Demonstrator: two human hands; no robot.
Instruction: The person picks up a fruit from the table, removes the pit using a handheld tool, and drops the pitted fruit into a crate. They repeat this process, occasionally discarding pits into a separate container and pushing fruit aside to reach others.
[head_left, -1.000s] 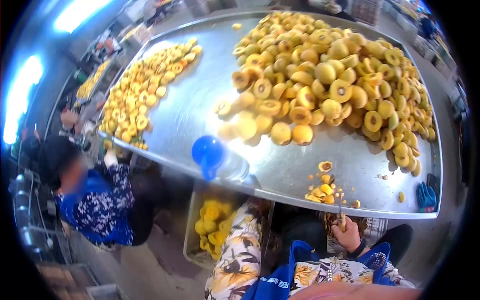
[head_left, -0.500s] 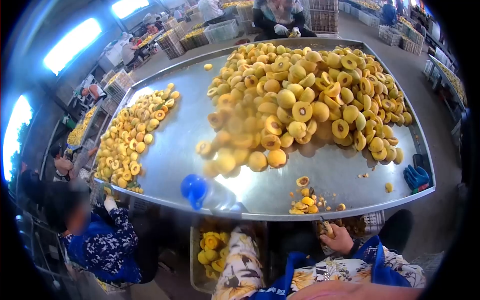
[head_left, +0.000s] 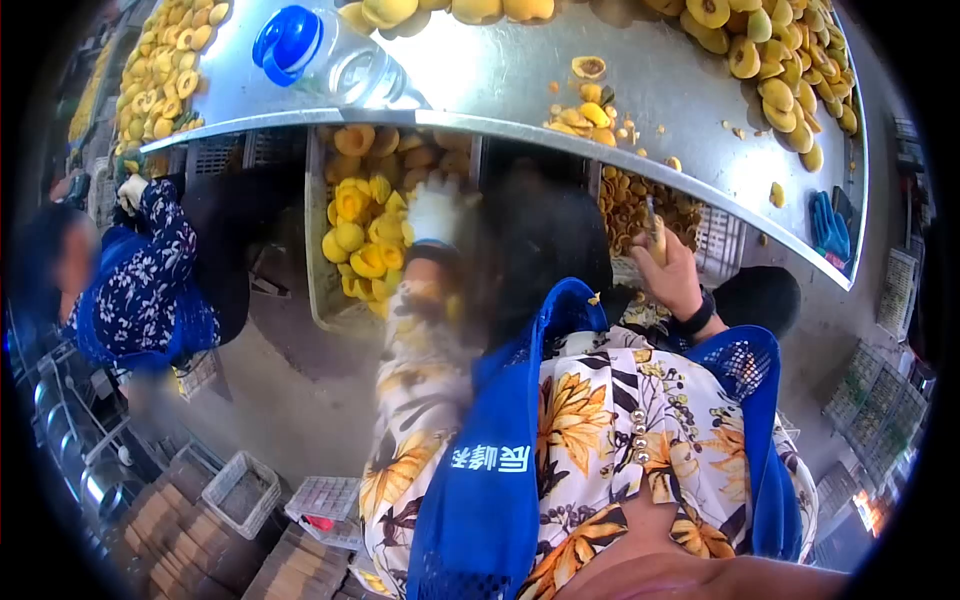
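Note:
My left hand (head_left: 436, 208), in a white glove and smeared by motion, is over the right side of a crate (head_left: 318, 230) of yellow fruit halves (head_left: 362, 235) below the table edge. How its fingers stand is unclear. My bare right hand (head_left: 668, 268) is wrapped round the handle of a small knife-like tool (head_left: 655, 235), which points up. Beside it, under the table edge, lies a container of brown pits or cut pieces (head_left: 640, 205). Small fruit pieces (head_left: 590, 118) lie on the metal table (head_left: 480, 85) above.
A clear bottle with a blue lid (head_left: 290, 45) lies on the table. Fruit heaps (head_left: 790, 70) stand at the right and far left. A blue glove (head_left: 830, 225) rests at the right corner. A co-worker (head_left: 140, 270) sits at left; crates (head_left: 242, 492) stand on the floor.
The view has tipped down toward my body, so the table sits higher in it. My gloved left hand now shows over the crate; my right hand still holds the tool.

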